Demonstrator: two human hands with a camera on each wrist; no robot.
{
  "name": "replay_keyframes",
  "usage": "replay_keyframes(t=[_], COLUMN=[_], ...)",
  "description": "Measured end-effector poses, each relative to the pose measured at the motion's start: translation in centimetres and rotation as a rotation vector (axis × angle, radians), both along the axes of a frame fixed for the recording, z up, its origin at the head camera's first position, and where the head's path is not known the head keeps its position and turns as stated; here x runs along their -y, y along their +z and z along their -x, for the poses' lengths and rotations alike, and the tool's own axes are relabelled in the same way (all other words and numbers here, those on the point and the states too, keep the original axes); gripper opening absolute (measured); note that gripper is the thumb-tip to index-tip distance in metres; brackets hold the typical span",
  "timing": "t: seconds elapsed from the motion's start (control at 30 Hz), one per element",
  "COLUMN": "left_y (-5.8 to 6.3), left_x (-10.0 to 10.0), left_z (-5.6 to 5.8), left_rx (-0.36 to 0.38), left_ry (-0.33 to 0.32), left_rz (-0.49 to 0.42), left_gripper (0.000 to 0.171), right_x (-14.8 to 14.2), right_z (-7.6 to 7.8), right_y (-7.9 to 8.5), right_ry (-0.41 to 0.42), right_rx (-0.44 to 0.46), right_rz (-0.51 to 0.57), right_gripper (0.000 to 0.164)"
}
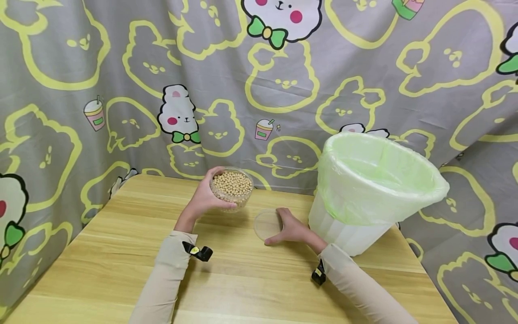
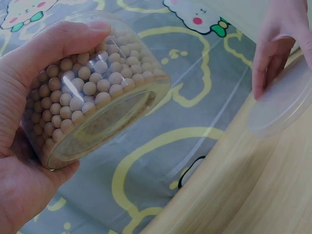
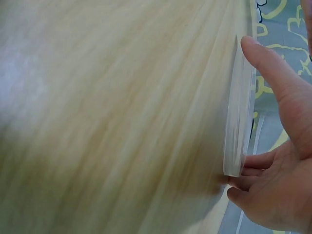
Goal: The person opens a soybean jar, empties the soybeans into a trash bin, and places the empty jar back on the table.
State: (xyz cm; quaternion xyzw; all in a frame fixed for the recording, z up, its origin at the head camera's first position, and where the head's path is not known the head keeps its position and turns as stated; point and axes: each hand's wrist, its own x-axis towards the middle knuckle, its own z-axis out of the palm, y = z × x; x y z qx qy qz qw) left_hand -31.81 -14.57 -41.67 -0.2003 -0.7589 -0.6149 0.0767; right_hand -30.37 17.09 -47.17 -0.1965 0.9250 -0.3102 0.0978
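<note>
My left hand grips a clear round plastic jar by its side, holding it raised over the back of the table. Small round beige beans, which look like soybeans, fill the jar, and its top is uncovered. In the left wrist view, the thumb and fingers wrap the jar wall. To the right of the jar, my right hand holds a clear round lid by its edge, low over the wood. The right wrist view has the lid edge-on between thumb and fingers.
A white bin stands on the table at the right, close to my right hand, with a pale green plastic bag lining it and folded over its rim. Behind the wooden table hangs a grey patterned curtain.
</note>
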Motion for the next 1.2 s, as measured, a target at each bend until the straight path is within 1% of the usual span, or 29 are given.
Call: replay_keyframes(t=[0.23,0.33,0.4,0.43,0.5,0.53,0.57,0.63,0.67,0.73,0.77,0.83,0.9,0.93,1.0,1.07,1.13,1.2], left_y=[-0.2,-0.3,-0.3,-0.3,-0.3,-0.2,-0.2,-0.2,-0.2,-0.3,-0.3,-0.2,-0.1,0.0,0.1,0.3,0.5,0.7], left_x=[-0.1,-0.1,-0.1,-0.2,-0.2,-0.2,-0.2,-0.2,-0.2,-0.3,-0.3,-0.4,-0.5,-0.6,-0.8,-1.0,-1.2,-1.5], left_z=[0.1,0.1,0.1,0.1,0.0,0.0,0.0,0.0,0.0,0.0,0.0,0.0,0.0,-0.1,-0.2,-0.3,-0.5,-0.7], left_rx=[-0.003,0.002,0.007,0.008,0.01,0.007,0.006,0.004,0.001,0.001,0.002,0.0,0.002,0.002,0.003,0.01,0.009,0.005], left_ry=[0.004,0.001,-0.001,-0.001,0.0,0.0,0.0,0.003,0.003,0.003,0.004,0.003,0.003,0.003,0.004,0.013,0.025,0.038], left_rz=[0.011,0.007,0.004,0.001,-0.006,-0.006,-0.007,-0.009,-0.005,0.002,0.003,0.006,0.004,0.002,-0.004,-0.008,-0.011,-0.02], left_gripper=[0.118,0.118,0.119,0.119,0.119,0.12,0.12,0.12,0.12,0.12,0.12,0.119,0.119,0.119,0.12,0.12,0.12,0.12], right_x=[-0.1,0.0,0.1,0.2,0.5,0.6,0.7,0.9,0.9,0.7,0.5,-0.1,-1.0,-1.6,-2.8,-4.1,-5.1,-5.9], right_z=[-0.1,-0.2,-0.4,-0.7,-1.2,-1.6,-2.0,-3.1,-3.7,-4.9,-5.5,-6.6,-7.5,-7.8,-8.3,-8.7,-8.9,-9.0], right_y=[0.1,0.4,1.4,2.1,4.1,5.4,6.6,9.3,10.7,13.3,14.5,16.7,18.2,18.8,19.4,19.4,19.1,18.6], right_ry=[0.002,0.007,0.0,-0.003,0.002,0.009,0.023,0.056,0.074,0.084,0.073,0.016,-0.088,-0.148,-0.263,-0.357,-0.415,-0.44], right_rx=[0.013,-0.045,-0.11,-0.152,-0.267,-0.328,-0.409,-0.603,-0.711,-0.929,-1.038,-1.22,-1.335,-1.371,-1.403,-1.41,-1.415,-1.424], right_rz=[-0.016,-0.036,-0.037,-0.036,-0.028,-0.015,-0.009,-0.002,0.01,0.038,0.045,0.062,0.062,0.049,0.018,-0.041,-0.101,-0.154], right_gripper=[0.125,0.125,0.118,0.11,0.089,0.077,0.066,0.05,0.045,0.04,0.038,0.035,0.031,0.029,0.025,0.024,0.025,0.026])
